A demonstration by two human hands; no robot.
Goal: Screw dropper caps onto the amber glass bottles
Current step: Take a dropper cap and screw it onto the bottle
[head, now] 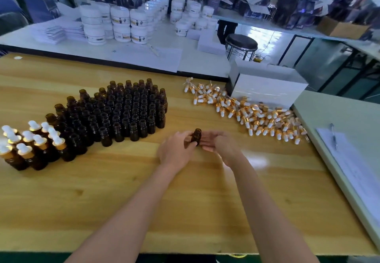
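Note:
An uncapped amber glass bottle [196, 136] stands upright at the middle of the wooden table [185, 190]. My left hand [175, 148] grips it from the left, fingers curled round its body. My right hand [219, 142] is just right of the bottle with fingers stretched out toward it, holding nothing visible. A large block of open amber bottles [123, 110] stands to the left. Several capped bottles [30, 145] with white bulbs and gold collars stand at the far left. A loose pile of dropper caps [246, 112] lies to the right.
A white box [267, 86] stands behind the cap pile. On a pale table at the right lie papers and a pen [333, 136]. White jars [123, 24] and flat white packs fill the bench behind, and a black stool [241, 44] stands beyond it.

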